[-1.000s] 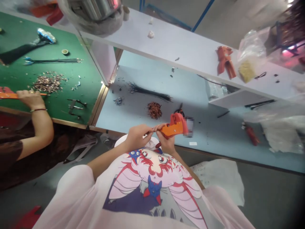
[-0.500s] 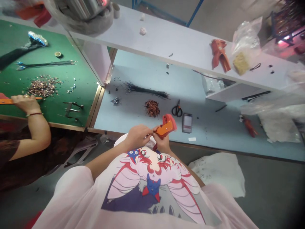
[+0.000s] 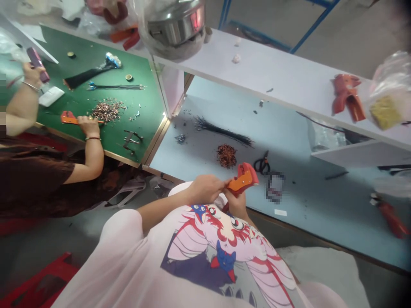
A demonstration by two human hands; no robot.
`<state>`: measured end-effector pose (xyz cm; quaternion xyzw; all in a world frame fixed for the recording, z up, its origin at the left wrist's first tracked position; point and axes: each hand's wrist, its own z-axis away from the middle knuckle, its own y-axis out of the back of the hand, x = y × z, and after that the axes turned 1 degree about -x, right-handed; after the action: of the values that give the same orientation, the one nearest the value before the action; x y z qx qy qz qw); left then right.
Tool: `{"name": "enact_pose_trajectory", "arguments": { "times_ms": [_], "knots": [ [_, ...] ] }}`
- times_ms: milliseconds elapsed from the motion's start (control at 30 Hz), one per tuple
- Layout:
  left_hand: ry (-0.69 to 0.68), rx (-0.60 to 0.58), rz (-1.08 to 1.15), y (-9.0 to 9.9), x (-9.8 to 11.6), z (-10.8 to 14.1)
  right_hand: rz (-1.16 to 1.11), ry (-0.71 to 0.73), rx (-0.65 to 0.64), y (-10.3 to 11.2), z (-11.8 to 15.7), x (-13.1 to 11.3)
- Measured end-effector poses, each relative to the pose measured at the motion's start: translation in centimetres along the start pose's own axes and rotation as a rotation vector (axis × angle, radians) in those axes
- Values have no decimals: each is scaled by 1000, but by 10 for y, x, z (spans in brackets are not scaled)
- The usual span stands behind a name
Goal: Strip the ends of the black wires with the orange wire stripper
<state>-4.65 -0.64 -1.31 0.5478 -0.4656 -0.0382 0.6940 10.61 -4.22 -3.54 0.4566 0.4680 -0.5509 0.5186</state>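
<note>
My right hand (image 3: 237, 204) is closed round the handles of a red-and-orange wire stripper (image 3: 244, 179), held at the table's front edge just above my lap. Against the near side of the tool, my left hand (image 3: 206, 189) has its fingers pinched together; whatever is between them is too small to make out. Beyond my hands lies a heap of small copper-coloured pieces (image 3: 226, 155). A bundle of thin black wires (image 3: 226, 131) stretches behind that heap. Off to its left is a little pile of silvery bits (image 3: 180, 138).
Black-handled scissors (image 3: 262, 164) and a blurred-out phone-like object (image 3: 275, 187) lie right of the heap. A white shelf (image 3: 282, 72) crosses the back, bearing a steel pot (image 3: 176, 25) and a red tool (image 3: 347, 97). At left, a co-worker's hand (image 3: 89, 126) holds an orange tool.
The view has swung left, bringing more of the green table and the co-worker's other hand into sight. My hands keep the same hold at the wire stripper.
</note>
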Motion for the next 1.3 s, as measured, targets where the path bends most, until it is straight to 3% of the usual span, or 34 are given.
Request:
{"name": "enact_pose_trajectory", "arguments": {
  "times_ms": [167,300,533,667,800,933,1033,1167,1300],
  "knots": [
    [-45,-78,12,-3,3,6,-197,-92,68,-1,-6,-3],
    [14,-11,58,-6,0,12,-222,-114,189,19,-25,0],
    [64,50,48,-5,-7,14,465,-206,284,58,-75,52],
    [91,87,114,-5,-6,15,606,-289,282,64,-111,71],
    [239,259,272,-10,-19,15,659,-386,235,64,-131,73],
    [583,482,842,-23,-43,9,564,-373,144,56,-106,67],
    [749,530,1219,-33,-51,-1,426,-335,45,43,-70,53],
    [704,395,1346,-42,-38,-20,161,-154,-30,17,-33,27],
    [656,341,1435,-46,-18,-34,0,-93,51,2,-19,16]
  ]
}}
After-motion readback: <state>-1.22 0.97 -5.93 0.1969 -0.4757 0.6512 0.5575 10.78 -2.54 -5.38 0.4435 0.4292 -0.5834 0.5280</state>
